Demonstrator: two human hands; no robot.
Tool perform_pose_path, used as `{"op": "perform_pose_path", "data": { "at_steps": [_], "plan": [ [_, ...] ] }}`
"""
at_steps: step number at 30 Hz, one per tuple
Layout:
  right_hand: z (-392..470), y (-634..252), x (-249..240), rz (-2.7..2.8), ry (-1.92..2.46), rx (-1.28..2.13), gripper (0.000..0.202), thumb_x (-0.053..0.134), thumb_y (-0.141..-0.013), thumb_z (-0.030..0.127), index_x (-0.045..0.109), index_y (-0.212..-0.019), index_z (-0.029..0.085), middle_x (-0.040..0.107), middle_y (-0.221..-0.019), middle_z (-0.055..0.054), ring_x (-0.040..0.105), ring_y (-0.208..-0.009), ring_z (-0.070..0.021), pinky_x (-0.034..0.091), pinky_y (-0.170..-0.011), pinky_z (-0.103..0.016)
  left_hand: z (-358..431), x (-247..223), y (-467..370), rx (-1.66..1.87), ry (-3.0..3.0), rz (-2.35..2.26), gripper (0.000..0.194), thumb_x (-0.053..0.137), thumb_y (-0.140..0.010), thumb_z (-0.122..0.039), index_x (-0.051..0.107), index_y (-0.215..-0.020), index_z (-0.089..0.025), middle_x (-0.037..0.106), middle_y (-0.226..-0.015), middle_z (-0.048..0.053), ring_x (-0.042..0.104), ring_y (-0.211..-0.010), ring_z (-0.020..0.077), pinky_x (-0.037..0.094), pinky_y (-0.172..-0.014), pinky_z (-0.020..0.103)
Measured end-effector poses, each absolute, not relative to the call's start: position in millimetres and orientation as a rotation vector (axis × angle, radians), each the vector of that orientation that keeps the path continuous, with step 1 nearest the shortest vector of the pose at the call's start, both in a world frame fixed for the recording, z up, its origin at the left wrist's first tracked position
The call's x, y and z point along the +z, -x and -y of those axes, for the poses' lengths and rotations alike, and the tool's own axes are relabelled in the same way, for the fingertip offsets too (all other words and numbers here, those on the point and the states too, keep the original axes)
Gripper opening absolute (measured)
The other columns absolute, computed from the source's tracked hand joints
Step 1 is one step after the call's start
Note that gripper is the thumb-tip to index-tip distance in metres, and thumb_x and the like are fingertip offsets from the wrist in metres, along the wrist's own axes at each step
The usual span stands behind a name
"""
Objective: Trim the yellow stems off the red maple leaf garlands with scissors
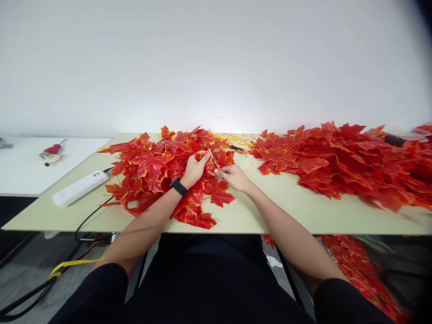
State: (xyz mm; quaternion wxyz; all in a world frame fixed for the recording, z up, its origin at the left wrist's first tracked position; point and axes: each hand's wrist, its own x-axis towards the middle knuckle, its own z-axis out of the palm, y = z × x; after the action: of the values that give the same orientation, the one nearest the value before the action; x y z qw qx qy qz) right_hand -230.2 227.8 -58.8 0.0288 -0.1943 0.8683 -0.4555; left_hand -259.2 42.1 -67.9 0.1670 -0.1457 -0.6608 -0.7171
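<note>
item: left hand (194,168), black band at the wrist, fingers curled onto the left leaf pile (162,168); it pinches a red leaf at the pile's right edge. whether the grip is firm cannot be told.

item: right hand (235,175), just right of the left leaf pile, closed around a thin stem-like piece (215,163) that slants up and left from its fingers toward the left hand. what the piece is cannot be made out for certain; it looks like a slim stalk or tool.

item: left leaf pile, red and orange artificial maple leaves with yellow veins, heaped on the pale desk (270,209); its nearest leaves reach almost to the desk's front edge.

item: right leaf pile (340,162), a larger heap of the same leaves, well to the right of the left leaf pile, with bare desk between them.

item: orange-handled tool (238,148), lying behind the right hand, between the two heaps, among small yellow scraps (236,139).

item: white power strip (80,187), left of the left leaf pile, its black cable (89,218) running off the desk's front edge.

item: red-handled tool (52,150), far left of the left leaf pile, on a separate white table (23,171).

item: more red leaves (354,265) below the desk, to the right of the left leaf pile.
</note>
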Motion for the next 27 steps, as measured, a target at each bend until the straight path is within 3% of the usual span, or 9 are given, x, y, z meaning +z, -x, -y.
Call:
{"op": "perform_pose_path", "data": {
  "at_steps": [14,20,27],
  "plan": [
    [-226.1,229.7,-58.6,-2.656,0.576,-1.470,0.073,0.053,-0.081,0.085,0.059,-0.063,0.015,0.059,-0.061,-0.004,0.044,-0.057,-0.0120,0.036,-0.060,-0.028,-43.9,-69.2,258.5,-2.075,0.420,1.867,0.030,0.072,-0.088,-0.046,0.068,-0.081,-0.016,0.067,-0.081,0.001,0.059,-0.080,0.0138,0.048,-0.086,0.026],
    [-229.0,226.8,-52.7,-2.712,0.583,-1.453,0.074,0.048,-0.085,0.085,0.052,-0.060,0.016,0.052,-0.059,-0.002,0.041,-0.058,-0.0110,0.032,-0.059,-0.028,-42.6,-75.6,265.6,-2.121,0.403,1.803,0.029,0.073,-0.088,-0.044,0.066,-0.082,-0.016,0.064,-0.083,0.000,0.058,-0.083,0.0131,0.046,-0.087,0.024],
    [-228.6,226.4,-54.2,-2.754,0.600,-1.349,0.074,0.051,-0.083,0.087,0.042,-0.059,0.018,0.042,-0.056,0.001,0.032,-0.056,-0.0097,0.025,-0.055,-0.028,-42.1,-76.1,264.8,-2.212,0.405,1.742,0.036,0.076,-0.086,-0.046,0.058,-0.075,-0.017,0.053,-0.073,-0.002,0.048,-0.072,0.0109,0.043,-0.075,0.022]
  ]
}}
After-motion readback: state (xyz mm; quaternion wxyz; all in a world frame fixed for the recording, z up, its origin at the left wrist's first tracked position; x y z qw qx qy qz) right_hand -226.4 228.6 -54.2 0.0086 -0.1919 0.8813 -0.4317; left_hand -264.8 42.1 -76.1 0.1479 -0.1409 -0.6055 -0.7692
